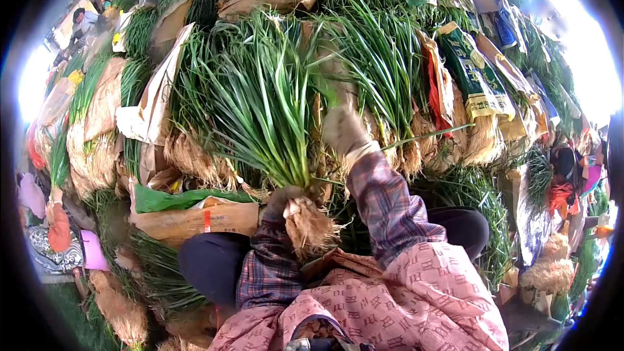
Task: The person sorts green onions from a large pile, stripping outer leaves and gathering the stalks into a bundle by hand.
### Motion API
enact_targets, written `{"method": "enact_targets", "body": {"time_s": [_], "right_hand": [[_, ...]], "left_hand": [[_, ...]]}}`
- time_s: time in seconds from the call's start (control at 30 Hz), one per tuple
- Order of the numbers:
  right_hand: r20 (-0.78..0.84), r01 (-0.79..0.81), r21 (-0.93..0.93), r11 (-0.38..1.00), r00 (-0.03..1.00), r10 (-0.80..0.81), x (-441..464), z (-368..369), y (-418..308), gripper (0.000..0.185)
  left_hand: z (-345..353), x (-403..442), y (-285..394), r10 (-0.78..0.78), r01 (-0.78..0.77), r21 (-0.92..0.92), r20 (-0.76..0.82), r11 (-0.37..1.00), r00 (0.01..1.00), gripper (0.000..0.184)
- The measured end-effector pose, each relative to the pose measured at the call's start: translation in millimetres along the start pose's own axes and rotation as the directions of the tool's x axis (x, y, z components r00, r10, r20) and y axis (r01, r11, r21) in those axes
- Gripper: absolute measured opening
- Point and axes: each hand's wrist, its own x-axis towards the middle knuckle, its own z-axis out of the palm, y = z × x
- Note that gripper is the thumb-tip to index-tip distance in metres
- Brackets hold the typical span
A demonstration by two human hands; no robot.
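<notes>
My left hand, in a dark glove, is closed around the base of a bunch of onion-like greens. Its long flat leaves fan out away from me, and its tan stringy roots hang toward my lap. My right hand, in a pale glove, is to the right of the bunch and smeared by motion. A green blur lies just beyond its fingers; whether they hold it is unclear. Close to that hand, a second pile of greens lies with its roots toward me.
Rows of rooted bundles and sacks surround me, including a green printed bag. A brown sack with a green edge lies by my left knee. Loose greens are by my right knee. A person's orange-gloved hand shows at the far left.
</notes>
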Motion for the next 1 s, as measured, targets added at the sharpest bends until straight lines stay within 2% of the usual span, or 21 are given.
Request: {"method": "enact_targets", "body": {"time_s": [0.07,0.1,0.13,0.17,0.2,0.27,0.3,0.37,0.4,0.5,0.53,0.6,0.63,0.67,0.7,0.73,0.77,0.87,0.9,0.93,1.0], "right_hand": [[0.405,0.012,0.367,0.930,0.898,-0.171,5.6,-28.5,-32.2,0.024],[0.462,0.098,-0.015,0.995,0.883,-0.080,-8.0,-36.4,-42.6,0.025],[0.478,0.184,-0.399,0.898,0.878,0.032,-23.8,-42.6,-52.2,0.027],[0.315,0.156,-0.912,0.380,0.860,0.402,-35.4,-37.8,-48.4,0.029],[0.100,0.422,-0.857,-0.297,0.701,0.706,-47.1,-32.8,-44.6,0.037],[-0.154,0.220,-0.838,-0.499,0.782,0.604,-66.4,-18.1,-47.2,0.044],[-0.253,0.001,-0.866,-0.500,0.862,0.440,-61.3,-16.3,-50.6,0.049],[-0.337,-0.294,-0.882,-0.368,0.940,0.057,-43.9,-11.2,-60.8,0.055],[-0.332,-0.361,-0.887,-0.286,0.932,-0.147,-33.7,-8.6,-66.6,0.057],[-0.204,-0.307,-0.919,-0.247,0.907,-0.369,10.1,-50.6,-44.5,0.048],[-0.150,-0.233,-0.954,-0.190,0.917,-0.370,6.7,-47.6,-46.7,0.043],[-0.070,-0.013,-0.985,0.170,0.940,-0.333,-0.7,-49.3,-31.2,0.035],[-0.172,-0.150,-0.791,0.594,0.985,0.019,-17.8,-30.1,-34.4,0.032],[-0.111,-0.064,-0.873,0.484,0.991,-0.069,-35.4,-8.9,-33.1,0.032],[-0.053,-0.012,-0.870,0.493,0.996,-0.069,-20.9,-27.3,-10.3,0.033],[0.008,0.042,-0.863,0.504,0.997,-0.071,-21.4,-18.5,-4.0,0.035],[0.037,0.082,-0.946,0.315,0.988,-0.148,-29.8,-18.5,-6.4,0.032],[-0.022,-0.012,-0.997,0.074,0.990,-0.142,-37.5,-8.0,-19.0,0.029],[-0.184,0.016,-0.738,0.675,0.957,-0.224,-1.7,-48.5,9.7,0.025],[-0.156,0.051,-0.769,0.637,0.952,-0.263,-18.2,-38.0,-22.1,0.025],[0.160,0.274,-0.817,0.507,0.953,-0.257,-17.4,-56.2,-33.6,0.024]], "left_hand": [[8.9,-1.5,4.2,0.044,-0.032,-0.077,0.155,0.997,0.987,0.052],[28.4,4.2,7.8,0.097,-0.063,-0.182,0.186,0.981,0.978,0.064],[46.9,9.9,14.8,0.161,-0.094,-0.291,0.213,0.952,0.964,0.078],[60.4,12.0,28.3,0.135,-0.117,-0.163,0.104,0.980,0.985,0.087],[76.1,17.0,35.9,0.121,-0.091,-0.163,0.191,0.983,0.974,0.093],[78.4,33.6,32.0,0.201,-0.142,-0.279,0.198,0.950,0.959,0.092],[75.4,39.4,28.5,0.198,-0.170,-0.149,0.201,0.974,0.959,0.086],[74.4,45.8,18.8,0.149,-0.101,-0.235,0.196,0.967,0.969,0.069],[68.2,47.3,13.2,0.119,-0.090,-0.213,0.126,0.973,0.985,0.062],[60.4,52.7,13.7,0.061,-0.057,-0.064,0.064,0.996,0.996,0.057],[73.1,55.0,19.9,0.076,-0.076,-0.004,0.031,0.997,0.997,0.056],[27.6,58.3,1.4,0.070,-0.062,0.085,-0.096,0.994,0.993,0.026],[32.0,57.9,-3.6,0.087,-0.065,0.138,-0.159,0.988,0.983,0.019],[36.6,57.2,-6.3,0.103,-0.060,0.196,-0.219,0.979,0.970,0.016],[37.9,56.5,-6.6,0.124,-0.051,0.256,-0.277,0.965,0.953,0.019],[29.3,58.7,-4.5,0.071,-0.055,0.116,-0.137,0.992,0.988,0.021],[22.4,57.1,-4.4,0.039,-0.020,0.134,-0.138,0.991,0.990,0.019],[-5.6,55.0,-17.2,-0.004,0.006,0.033,-0.076,0.999,0.997,0.026],[-11.4,56.2,-22.5,-0.006,0.005,-0.030,-0.039,1.000,0.999,0.034],[42.3,58.8,-6.6,0.048,-0.040,-0.154,0.044,0.987,0.998,0.044],[62.8,59.1,-5.0,0.085,-0.058,-0.306,0.073,0.950,0.994,0.044]]}}
